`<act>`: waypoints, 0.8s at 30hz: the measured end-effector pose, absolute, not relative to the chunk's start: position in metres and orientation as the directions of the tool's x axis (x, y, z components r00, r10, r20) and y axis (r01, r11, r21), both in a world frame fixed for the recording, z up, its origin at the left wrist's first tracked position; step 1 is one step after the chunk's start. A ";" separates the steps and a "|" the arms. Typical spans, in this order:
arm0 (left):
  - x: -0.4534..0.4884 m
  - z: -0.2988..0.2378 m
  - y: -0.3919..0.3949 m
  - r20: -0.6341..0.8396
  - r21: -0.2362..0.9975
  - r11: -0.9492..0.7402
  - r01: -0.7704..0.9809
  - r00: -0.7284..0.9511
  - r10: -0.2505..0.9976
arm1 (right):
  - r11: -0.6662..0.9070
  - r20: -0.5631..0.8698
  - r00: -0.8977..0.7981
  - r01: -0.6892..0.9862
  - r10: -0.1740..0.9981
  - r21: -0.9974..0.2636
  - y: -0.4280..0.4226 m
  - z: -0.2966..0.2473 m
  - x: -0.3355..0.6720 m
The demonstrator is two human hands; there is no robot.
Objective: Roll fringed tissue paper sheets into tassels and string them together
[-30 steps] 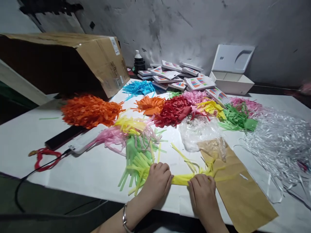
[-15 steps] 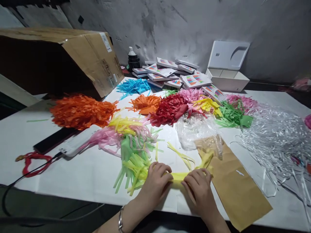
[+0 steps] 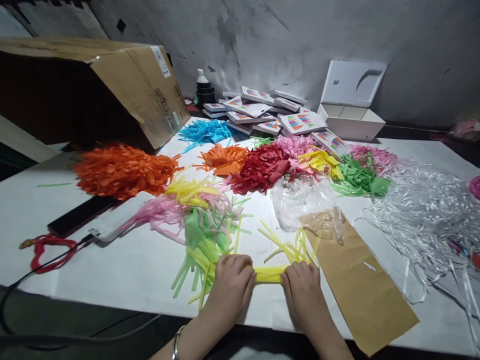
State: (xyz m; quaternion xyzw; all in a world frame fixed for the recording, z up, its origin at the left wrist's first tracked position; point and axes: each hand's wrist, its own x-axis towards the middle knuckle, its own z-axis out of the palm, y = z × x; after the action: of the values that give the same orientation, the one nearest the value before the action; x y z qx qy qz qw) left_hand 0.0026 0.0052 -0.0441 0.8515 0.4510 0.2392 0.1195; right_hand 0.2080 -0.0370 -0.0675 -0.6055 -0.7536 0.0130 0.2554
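L hand (image 3: 233,281) & R hand (image 3: 303,285) both grip the yellow tissue bundle (image 3: 269,274), which lies L to R along the near part of the table (image 3: 123,282); fingers curled down over it, a smooth band showing btwn the two hands, fingertips mostly hidden. Its cut strips fan out past each hand: on the L side over the light green tassel (image 3: 195,230), on the R side up & away from R hand, near the brown paper (image 3: 371,300). Bracelet (image 3: 176,342) on L wrist. Clear plastic bag (image 3: 296,200) overlaps top end of brown paper. Further L: pink tassel (image 3: 159,212) touching a white device (image 3: 118,217) w/ cable, dark phone (image 3: 80,215) just beside it, red cord (image 3: 37,260) nearer the edge. Behind, a row of tassels: big orange tassel (image 3: 125,170), smaller orange tassel (image 3: 225,159), red tassel (image 3: 258,172), dk green tassel (image 3: 356,175); blue tassel (image 3: 204,131) farther back. Silver strands (image 3: 427,210) heaped far R. At back: cardboard box (image 3: 150,95) on L, pile of flat boxes (image 3: 302,122) mid, white box (image 3: 354,125) w/ lid up on R.
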 end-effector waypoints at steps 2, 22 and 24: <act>0.007 -0.045 0.009 0.264 0.359 -0.509 0.782 0.438 0.859 | 0.220 0.362 -0.099 0.924 0.927 -0.312 -0.031 -0.068 0.203; 0.003 -0.049 0.011 0.428 0.379 -0.732 0.566 0.594 0.681 | 0.420 0.507 -0.221 0.849 0.833 -0.321 -0.037 -0.057 0.188; 0.003 -0.052 0.011 0.406 0.432 -0.717 0.547 0.592 0.696 | 0.432 0.501 -0.245 0.851 0.830 -0.300 -0.038 -0.058 0.188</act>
State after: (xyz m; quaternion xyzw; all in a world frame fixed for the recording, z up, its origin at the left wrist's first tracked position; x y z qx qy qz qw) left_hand 0.0032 0.0109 -0.0516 0.8824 0.3523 0.2826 0.1321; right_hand 0.1879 -0.0383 -0.0580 -0.5327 -0.7887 -0.0170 0.3064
